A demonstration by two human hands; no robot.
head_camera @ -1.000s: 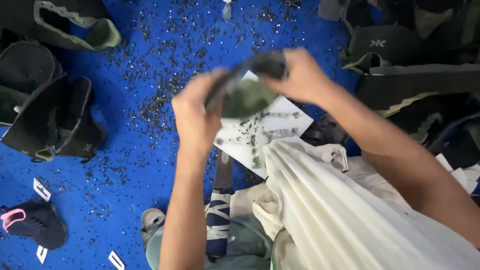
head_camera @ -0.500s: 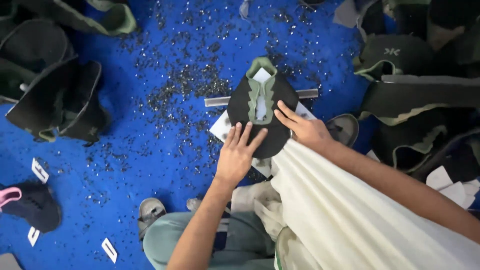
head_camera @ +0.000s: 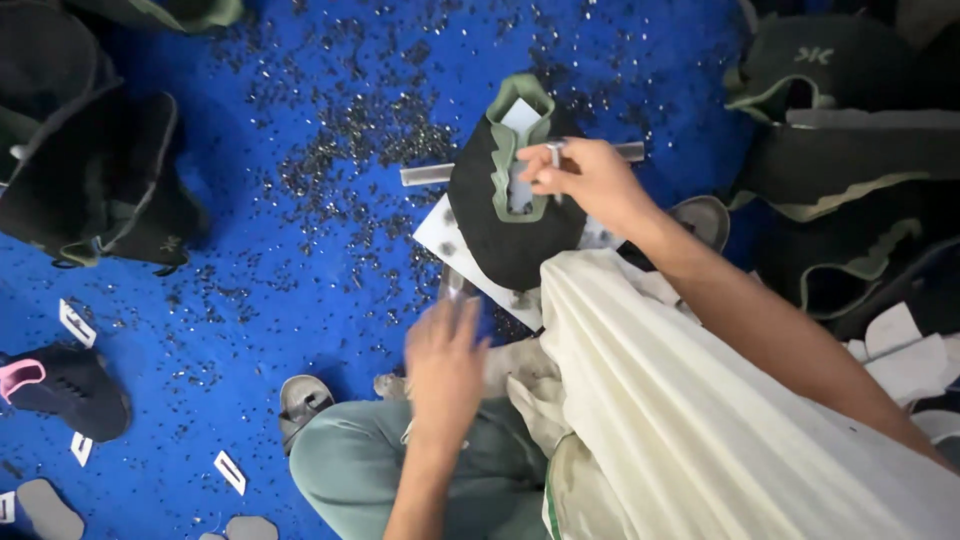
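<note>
A black shoe upper (head_camera: 500,225) with pale green trim lies flat on a white board (head_camera: 437,232) on the blue mat. My right hand (head_camera: 590,180) rests on the upper's green opening and pinches a small metal punch (head_camera: 555,155) upright against it. My left hand (head_camera: 445,365) is blurred, low near my knee, and closed around a grey metal object (head_camera: 453,285) that sticks out above the fingers. A flat metal bar (head_camera: 425,175) lies under the far side of the upper.
Small dark punched scraps (head_camera: 330,150) litter the blue mat. Black shoe uppers are piled at the left (head_camera: 90,190) and the right (head_camera: 850,160). A black and pink shoe (head_camera: 60,385), white tags (head_camera: 75,322) and a sandal (head_camera: 300,400) lie near my legs.
The upper went from held in both hands to flat on the board. My left hand left it and drew back toward my knee. My right hand moved onto the green opening with the punch.
</note>
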